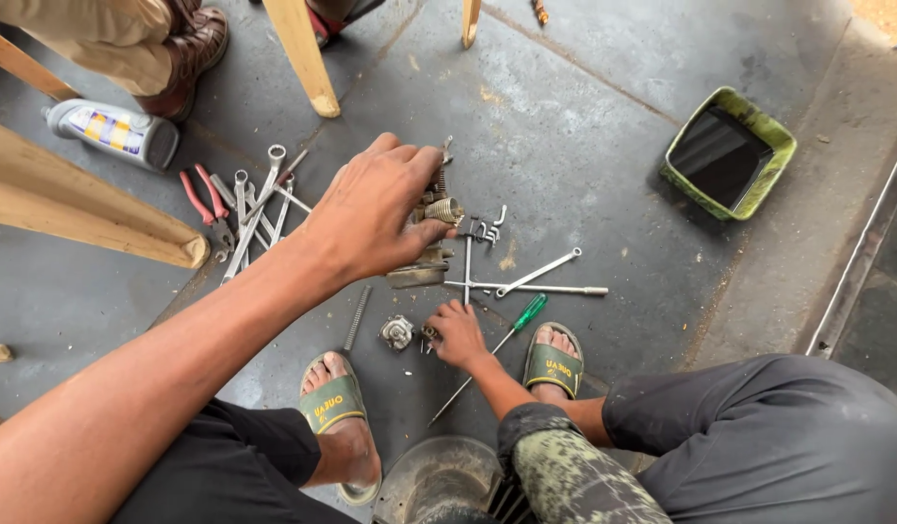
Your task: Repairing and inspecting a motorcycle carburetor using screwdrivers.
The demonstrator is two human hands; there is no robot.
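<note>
Down on the floor (603, 116), our left hand (375, 218) grasps a metal carburetor part (431, 243); our right hand (458, 335) pinches a small fitting (430, 333).

A grey bottle (114, 131) lies on its side at the top left. It has a white label (114, 128) with yellow and purple patches. The sandals (553, 367) have yellow letters.

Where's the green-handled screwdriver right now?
In the head view, the green-handled screwdriver lies on the floor right of centre, between the right hand and a green sandal.
</note>
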